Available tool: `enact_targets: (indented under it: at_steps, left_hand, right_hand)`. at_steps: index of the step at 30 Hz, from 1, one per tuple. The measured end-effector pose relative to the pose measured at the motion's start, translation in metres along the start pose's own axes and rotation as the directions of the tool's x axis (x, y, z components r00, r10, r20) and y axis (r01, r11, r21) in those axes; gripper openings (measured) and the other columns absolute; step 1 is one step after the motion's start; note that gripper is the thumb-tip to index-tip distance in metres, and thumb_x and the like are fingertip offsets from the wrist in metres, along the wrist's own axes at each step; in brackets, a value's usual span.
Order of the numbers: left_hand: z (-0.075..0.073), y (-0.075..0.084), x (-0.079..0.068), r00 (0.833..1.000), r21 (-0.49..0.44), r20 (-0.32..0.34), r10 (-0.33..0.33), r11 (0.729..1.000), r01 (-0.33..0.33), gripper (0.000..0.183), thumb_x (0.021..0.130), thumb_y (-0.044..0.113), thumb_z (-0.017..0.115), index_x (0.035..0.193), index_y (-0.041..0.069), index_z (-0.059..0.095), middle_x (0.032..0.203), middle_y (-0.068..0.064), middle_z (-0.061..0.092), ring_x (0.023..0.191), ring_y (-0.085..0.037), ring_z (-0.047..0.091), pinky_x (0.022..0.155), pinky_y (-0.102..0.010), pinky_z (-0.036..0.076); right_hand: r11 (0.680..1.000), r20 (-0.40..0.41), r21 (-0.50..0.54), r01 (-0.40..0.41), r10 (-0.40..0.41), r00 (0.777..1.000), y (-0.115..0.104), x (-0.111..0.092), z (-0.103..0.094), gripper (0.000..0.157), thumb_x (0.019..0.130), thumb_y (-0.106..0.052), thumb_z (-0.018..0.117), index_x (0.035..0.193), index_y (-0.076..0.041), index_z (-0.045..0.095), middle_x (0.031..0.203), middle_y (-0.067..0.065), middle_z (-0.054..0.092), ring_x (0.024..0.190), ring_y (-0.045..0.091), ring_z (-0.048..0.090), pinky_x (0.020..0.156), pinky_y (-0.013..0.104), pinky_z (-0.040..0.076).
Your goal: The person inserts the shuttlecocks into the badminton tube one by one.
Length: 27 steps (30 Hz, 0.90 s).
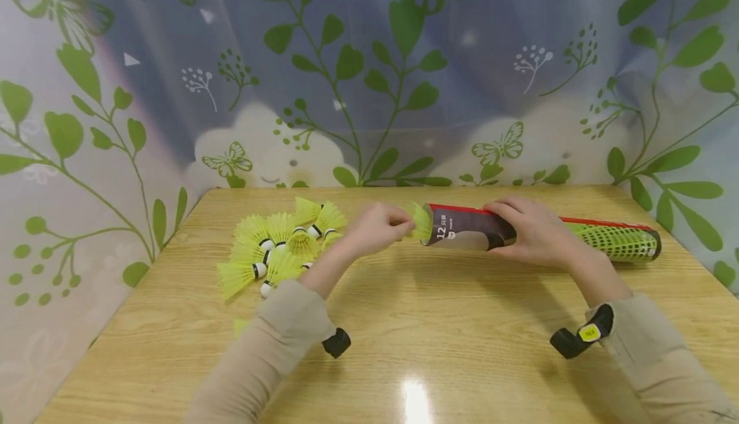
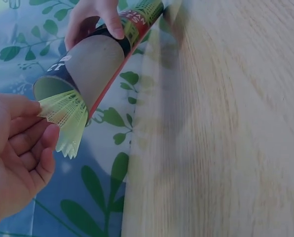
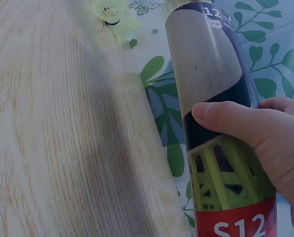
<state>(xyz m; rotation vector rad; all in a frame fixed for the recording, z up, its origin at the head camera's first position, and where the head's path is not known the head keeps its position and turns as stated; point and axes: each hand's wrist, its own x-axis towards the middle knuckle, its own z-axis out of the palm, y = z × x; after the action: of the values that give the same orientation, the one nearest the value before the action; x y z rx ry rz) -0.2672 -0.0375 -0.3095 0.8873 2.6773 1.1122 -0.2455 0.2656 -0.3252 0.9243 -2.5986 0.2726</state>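
A shuttlecock tube (image 1: pixel 464 226), printed black, grey and red, is tilted slightly above the wooden table in the head view. My right hand (image 1: pixel 534 235) grips it around the middle, the thumb (image 3: pixel 221 114) lying across its near side. At the tube's open left end, my left hand (image 1: pixel 375 228) pinches the skirt edge of a yellow shuttlecock (image 2: pixel 70 118). That shuttlecock's narrow end is inside the tube and hidden, while its flared skirt sticks out. Green netted skirts show through the clear section of the tube at right.
Several yellow shuttlecocks (image 1: pixel 283 244) with white heads lie loosely heaped on the table (image 1: pixel 439 347) left of my left hand. A bit of yellow (image 1: pixel 240 326) shows beside the left sleeve. A leaf-patterned curtain (image 1: pixel 369 77) hangs behind the table.
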Motion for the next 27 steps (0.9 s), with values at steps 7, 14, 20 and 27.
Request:
enact_targets:
  at_steps: [7, 14, 20, 27]
  left_hand:
    - [0.009, 0.004, 0.005, 0.999, -0.027, -0.016, -0.029, 0.999, 0.029, 0.019, 0.092, 0.021, 0.06, 0.098, 0.008, 0.073, 0.087, -0.007, 0.071, 0.07, -0.013, 0.061, 0.059, -0.022, 0.046]
    - [0.02, 0.01, 0.008, 0.999, -0.008, -0.029, -0.024, 1.0, 0.024, 0.015, 0.089, 0.014, 0.063, 0.097, 0.005, 0.073, 0.091, -0.006, 0.072, 0.072, -0.009, 0.06, 0.064, -0.018, 0.048]
    - [0.025, 0.01, 0.008, 0.999, -0.051, -0.019, -0.04, 0.998, 0.039, 0.016, 0.09, 0.011, 0.061, 0.099, 0.004, 0.073, 0.087, -0.007, 0.071, 0.066, -0.01, 0.06, 0.056, -0.019, 0.048]
    - [0.028, 0.012, 0.01, 0.999, -0.047, -0.033, -0.043, 0.998, 0.041, 0.018, 0.09, 0.009, 0.06, 0.102, 0.004, 0.072, 0.09, -0.008, 0.071, 0.072, -0.02, 0.064, 0.053, -0.019, 0.046]
  right_hand:
    - [1.0, -0.007, -0.009, 0.012, -0.012, 1.0, 0.002, 0.002, 0.0, 0.072, 0.062, -0.027, 0.087, 0.123, -0.006, 0.056, 0.116, 0.015, 0.057, 0.104, 0.036, 0.054, 0.085, 0.055, 0.041]
    - [1.0, 0.003, -0.011, 0.008, -0.008, 1.0, 0.001, 0.001, 0.001, 0.073, 0.061, -0.028, 0.087, 0.123, -0.005, 0.056, 0.115, 0.016, 0.057, 0.105, 0.037, 0.054, 0.085, 0.056, 0.041]
    - [1.0, 0.02, -0.006, -0.012, 0.013, 1.0, 0.0, 0.0, 0.001, 0.072, 0.063, -0.028, 0.086, 0.124, -0.006, 0.055, 0.118, 0.016, 0.057, 0.107, 0.037, 0.053, 0.087, 0.057, 0.04]
    - [1.0, 0.011, -0.01, -0.008, 0.009, 1.0, 0.002, 0.0, 0.002, 0.073, 0.063, -0.03, 0.086, 0.124, -0.006, 0.056, 0.118, 0.016, 0.057, 0.108, 0.038, 0.053, 0.088, 0.057, 0.039]
